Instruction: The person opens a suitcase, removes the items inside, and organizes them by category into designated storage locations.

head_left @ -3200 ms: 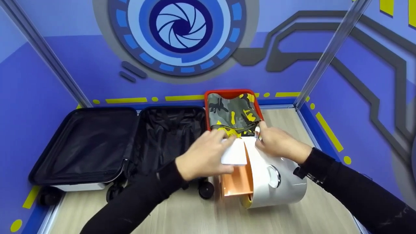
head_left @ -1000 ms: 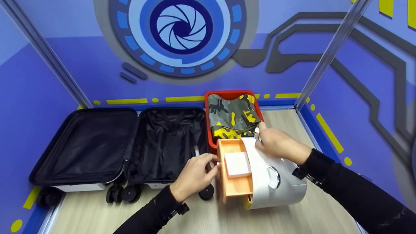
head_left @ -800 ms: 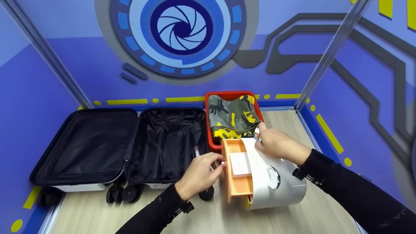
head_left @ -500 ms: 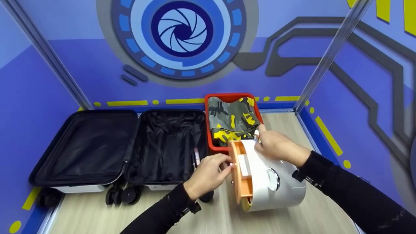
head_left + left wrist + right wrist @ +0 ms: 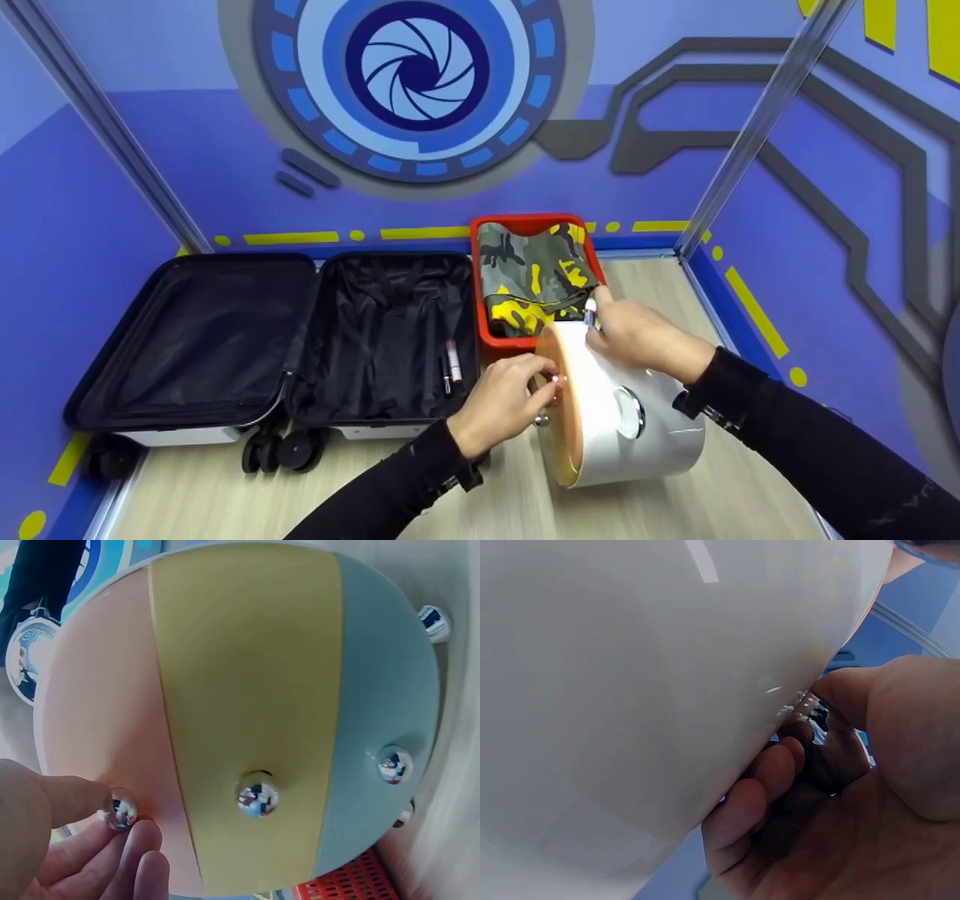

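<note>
A glossy white rounded drawer box [image 5: 656, 442] lies on the wood-look tabletop. Its front has an orange-pink drawer [image 5: 105, 697], a yellow drawer [image 5: 247, 675] and a teal drawer [image 5: 382, 682], each with a chrome knob. My left hand [image 5: 501, 401] pinches the orange-pink drawer's knob [image 5: 122, 808] between thumb and fingers; that drawer sits flush with the body. With my right hand [image 5: 645, 337] I grip a chrome fitting [image 5: 826, 731] on the far side of the box. Most of that fitting is hidden by my fingers. The white box seen inside the drawer earlier is hidden.
An open black suitcase [image 5: 187, 345] lies at the left, wheels toward me. A pink-capped tube [image 5: 454, 361] and a thin dark stick [image 5: 446, 379] lie in its right half. Behind the drawer box stands a red basket [image 5: 514, 342] with folded camouflage cloth [image 5: 532, 266].
My left hand put the white box into the orange drawer, took its knob and pushed the drawer rightward into the body. My right hand has kept its grip.
</note>
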The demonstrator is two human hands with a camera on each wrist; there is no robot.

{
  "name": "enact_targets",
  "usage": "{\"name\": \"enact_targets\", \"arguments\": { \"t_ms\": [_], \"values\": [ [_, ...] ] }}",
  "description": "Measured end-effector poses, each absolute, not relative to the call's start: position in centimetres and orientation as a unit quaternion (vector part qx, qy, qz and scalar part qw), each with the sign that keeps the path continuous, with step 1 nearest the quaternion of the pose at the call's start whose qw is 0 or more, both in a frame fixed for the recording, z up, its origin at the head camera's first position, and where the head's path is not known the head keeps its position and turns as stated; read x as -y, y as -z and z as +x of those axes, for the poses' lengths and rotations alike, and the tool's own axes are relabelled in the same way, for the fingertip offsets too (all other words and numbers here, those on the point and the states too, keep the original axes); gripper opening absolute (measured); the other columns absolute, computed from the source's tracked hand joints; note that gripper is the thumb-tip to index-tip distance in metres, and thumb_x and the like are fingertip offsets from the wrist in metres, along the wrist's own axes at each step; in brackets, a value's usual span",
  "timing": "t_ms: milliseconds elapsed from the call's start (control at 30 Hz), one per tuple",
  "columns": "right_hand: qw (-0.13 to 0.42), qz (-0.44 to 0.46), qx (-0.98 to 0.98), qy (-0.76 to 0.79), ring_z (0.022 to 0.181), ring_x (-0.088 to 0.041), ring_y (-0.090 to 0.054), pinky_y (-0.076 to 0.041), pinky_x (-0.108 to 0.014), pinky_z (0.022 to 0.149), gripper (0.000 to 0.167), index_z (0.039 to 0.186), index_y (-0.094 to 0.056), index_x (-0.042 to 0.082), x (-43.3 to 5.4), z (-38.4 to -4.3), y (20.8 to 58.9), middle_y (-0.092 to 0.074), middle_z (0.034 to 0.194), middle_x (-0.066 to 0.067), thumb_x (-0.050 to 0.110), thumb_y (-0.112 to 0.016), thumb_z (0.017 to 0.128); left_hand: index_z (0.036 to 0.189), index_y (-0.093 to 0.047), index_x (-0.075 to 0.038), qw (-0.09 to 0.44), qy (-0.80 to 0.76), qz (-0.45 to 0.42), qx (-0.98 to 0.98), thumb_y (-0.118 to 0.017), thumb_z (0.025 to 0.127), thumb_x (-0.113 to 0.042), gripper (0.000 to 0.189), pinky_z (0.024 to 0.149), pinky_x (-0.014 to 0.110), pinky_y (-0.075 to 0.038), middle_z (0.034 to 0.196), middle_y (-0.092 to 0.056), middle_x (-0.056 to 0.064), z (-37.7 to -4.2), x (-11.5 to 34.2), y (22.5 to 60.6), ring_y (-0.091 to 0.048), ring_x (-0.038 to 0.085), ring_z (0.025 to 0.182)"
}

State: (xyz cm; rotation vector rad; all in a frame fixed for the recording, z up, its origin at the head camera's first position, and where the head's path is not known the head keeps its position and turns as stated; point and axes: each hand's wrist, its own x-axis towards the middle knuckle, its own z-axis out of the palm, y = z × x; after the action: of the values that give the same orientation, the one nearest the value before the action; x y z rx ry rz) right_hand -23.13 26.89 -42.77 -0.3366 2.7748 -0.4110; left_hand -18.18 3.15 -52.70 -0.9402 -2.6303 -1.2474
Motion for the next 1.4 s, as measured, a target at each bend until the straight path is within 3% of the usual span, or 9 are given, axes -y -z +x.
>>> {"name": "enact_targets", "arguments": {
  "t_ms": [133, 267, 533, 667, 900, 1133, 1400],
  "values": [
    [0.15, -0.123, -0.971, 0.143, 0.07, -0.028, -0.067, -0.053, -0.038, 0.057, 0.051, 0.138, -0.041, -0.007, -27.0, -23.1, 42.8, -0.068, 0.088, -0.017, 0.026, -0.062, 0.104, 0.115, -0.082, -0.02, 0.06, 0.408, -0.314, 0.855, -0.066, 0.111, -0.035, 0.022, 0.075, 0.018, -0.056, 0.103, -0.08, -0.009, -18.4, -2.7, 53.3, -0.069, -0.003, 0.082],
    [0.151, -0.12, -0.97, 0.147, 0.068, -0.028, -0.066, -0.052, -0.037, 0.055, 0.052, 0.139, -0.04, -0.006, -27.0, -23.1, 42.7, -0.067, 0.087, -0.017, 0.026, -0.062, 0.105, 0.114, -0.082, -0.019, 0.071, 0.39, -0.305, 0.866, -0.059, 0.115, -0.031, 0.027, 0.078, 0.024, -0.059, 0.103, -0.081, -0.007, -18.8, -2.4, 54.7, -0.072, 0.003, 0.085],
    [0.166, -0.118, -0.968, 0.15, 0.065, -0.027, -0.065, -0.053, -0.037, 0.054, 0.055, 0.143, -0.038, -0.006, -26.8, -23.1, 42.7, -0.067, 0.085, -0.015, 0.028, -0.061, 0.106, 0.113, -0.08, -0.019, 0.019, 0.314, -0.295, 0.902, -0.075, 0.1, -0.024, 0.015, 0.088, 0.033, -0.05, 0.103, -0.083, -0.008, -18.9, -2.1, 57.9, -0.075, 0.015, 0.091],
    [0.167, -0.115, -0.968, 0.149, 0.066, -0.027, -0.065, -0.053, -0.038, 0.054, 0.057, 0.146, -0.037, -0.006, -26.9, -23.1, 42.6, -0.067, 0.087, -0.016, 0.028, -0.061, 0.106, 0.112, -0.077, -0.021, 0.017, 0.309, -0.315, 0.897, -0.079, 0.094, -0.024, 0.019, 0.087, 0.031, -0.048, 0.102, -0.081, -0.009, -18.8, -2.2, 58.1, -0.072, 0.012, 0.091],
    [0.172, -0.114, -0.967, 0.151, 0.065, -0.027, -0.065, -0.053, -0.038, 0.054, 0.06, 0.149, -0.035, -0.007, -26.9, -23.1, 42.6, -0.067, 0.086, -0.015, 0.028, -0.06, 0.107, 0.111, -0.079, -0.024, -0.005, 0.339, -0.301, 0.891, -0.082, 0.098, -0.027, 0.014, 0.085, 0.025, -0.049, 0.1, -0.082, -0.008, -18.8, -2.5, 58.1, -0.072, 0.009, 0.091],
    [0.145, -0.133, -0.971, 0.138, 0.07, -0.028, -0.065, -0.053, -0.041, 0.061, 0.052, 0.139, -0.04, -0.007, -26.9, -23.0, 42.6, -0.066, 0.084, -0.015, 0.026, -0.061, 0.104, 0.106, -0.081, -0.023, -0.001, 0.346, -0.293, 0.891, -0.083, 0.096, -0.031, 0.013, 0.084, 0.026, -0.048, 0.095, -0.081, -0.009, -18.8, -1.0, 58.0, -0.07, 0.007, 0.084],
    [0.141, -0.136, -0.972, 0.132, 0.074, -0.029, -0.066, -0.052, -0.04, 0.062, 0.053, 0.139, -0.041, -0.007, -26.9, -23.2, 42.7, -0.067, 0.089, -0.017, 0.028, -0.062, 0.105, 0.109, -0.081, -0.021, -0.004, 0.358, -0.261, 0.897, -0.083, 0.094, -0.025, 0.016, 0.08, 0.022, -0.051, 0.096, -0.078, -0.003, -18.1, 1.8, 57.5, -0.065, 0.008, 0.086]
  ]
}}
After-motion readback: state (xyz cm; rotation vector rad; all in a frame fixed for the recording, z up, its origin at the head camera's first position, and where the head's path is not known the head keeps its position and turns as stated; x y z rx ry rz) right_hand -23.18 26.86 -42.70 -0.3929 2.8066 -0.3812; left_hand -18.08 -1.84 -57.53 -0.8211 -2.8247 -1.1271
